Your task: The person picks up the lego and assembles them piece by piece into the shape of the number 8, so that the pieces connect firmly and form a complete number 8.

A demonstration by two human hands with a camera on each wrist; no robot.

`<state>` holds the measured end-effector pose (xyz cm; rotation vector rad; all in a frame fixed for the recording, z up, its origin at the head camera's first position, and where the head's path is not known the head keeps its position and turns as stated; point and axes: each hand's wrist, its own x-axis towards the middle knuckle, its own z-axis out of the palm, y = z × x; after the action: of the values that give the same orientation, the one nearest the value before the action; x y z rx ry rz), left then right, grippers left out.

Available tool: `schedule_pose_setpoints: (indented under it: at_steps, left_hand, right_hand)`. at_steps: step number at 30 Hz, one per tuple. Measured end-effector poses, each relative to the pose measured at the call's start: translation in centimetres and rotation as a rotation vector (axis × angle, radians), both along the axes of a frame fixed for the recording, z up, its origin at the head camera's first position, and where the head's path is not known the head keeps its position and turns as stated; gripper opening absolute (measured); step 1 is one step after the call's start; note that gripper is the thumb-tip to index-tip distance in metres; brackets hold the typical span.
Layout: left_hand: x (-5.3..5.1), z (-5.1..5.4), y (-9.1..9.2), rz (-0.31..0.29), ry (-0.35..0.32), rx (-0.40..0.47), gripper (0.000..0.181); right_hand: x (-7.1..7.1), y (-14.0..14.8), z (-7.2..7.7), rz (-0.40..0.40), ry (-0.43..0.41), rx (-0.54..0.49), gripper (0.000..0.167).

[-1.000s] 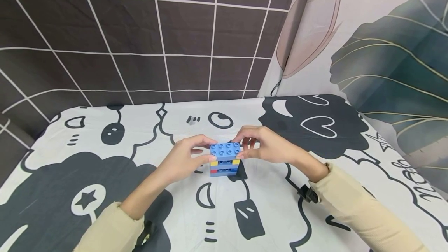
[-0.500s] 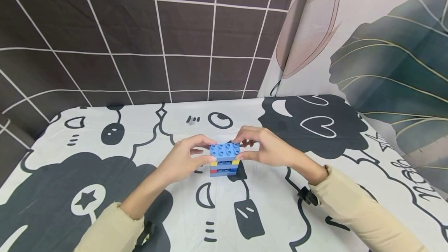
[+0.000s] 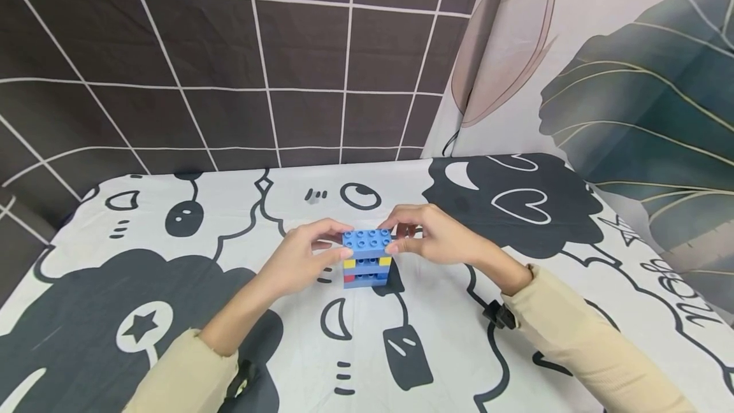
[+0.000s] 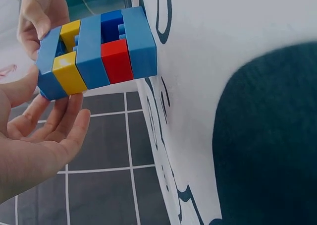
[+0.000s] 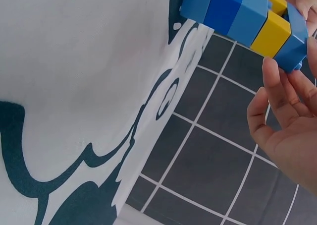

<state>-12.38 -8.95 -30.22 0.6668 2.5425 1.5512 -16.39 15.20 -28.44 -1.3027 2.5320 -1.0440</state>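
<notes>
A stack of toy building bricks (image 3: 366,271) stands on the patterned cloth in the middle of the head view. Its top layer is a long blue brick (image 3: 367,244) with round studs. Lower down come yellow bricks (image 4: 69,72), a middle blue brick (image 4: 90,51), a red brick (image 4: 117,61) beside a dark blue brick (image 5: 224,9), and a blue bottom brick (image 4: 141,41). My left hand (image 3: 302,259) pinches the top blue brick's left end between thumb and fingers. At its right end, my right hand (image 3: 438,238) pinches the same brick.
The white cloth (image 3: 459,362) with black cartoon drawings covers the surface. Behind it hangs a dark sheet with white grid lines (image 3: 229,50). A leaf-patterned curtain (image 3: 631,101) hangs at the right. Dark straps (image 3: 500,315) sit near both beige sleeves.
The stack's top edge sits slightly higher in the head view, and more of the top brick's front face shows. Both hands have risen slightly with it, keeping their pinch.
</notes>
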Motion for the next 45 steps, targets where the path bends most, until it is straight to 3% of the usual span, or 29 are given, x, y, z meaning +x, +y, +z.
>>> schedule_pose_setpoints:
  at_steps: [12,24,28,33,37,40,45]
  left_hand:
    - [0.0,0.1,0.0,0.001,-0.021,0.018,0.030]
    - [0.2,0.0,0.0,0.011,-0.008,-0.009,0.032]
    - [0.3,0.1,0.1,0.041,0.013,-0.023,0.033]
    - [0.2,0.3,0.5,0.124,0.067,-0.082,0.035]
    - [-0.1,0.5,0.8,0.175,0.099,-0.138,0.037]
    - [-0.3,0.7,1.0,0.201,0.079,-0.154,0.040]
    - [-0.7,0.6,1.1,0.214,-0.011,-0.153,0.045]
  right_hand:
    - [0.3,-0.1,-0.4,0.013,0.025,-0.084,0.025]
    - [0.6,-0.1,-0.3,-0.015,0.001,-0.062,0.027]
    - [0.8,-0.2,-0.3,-0.075,0.008,-0.056,0.027]
    - [0.9,-0.5,-0.5,-0.162,0.023,-0.086,0.027]
    - [0.9,-0.8,-0.8,-0.241,-0.013,-0.135,0.027]
    - [0.7,-1.1,-0.9,-0.322,-0.061,-0.166,0.024]
    - [0.3,-1.3,-1.1,-0.411,-0.177,-0.178,0.019]
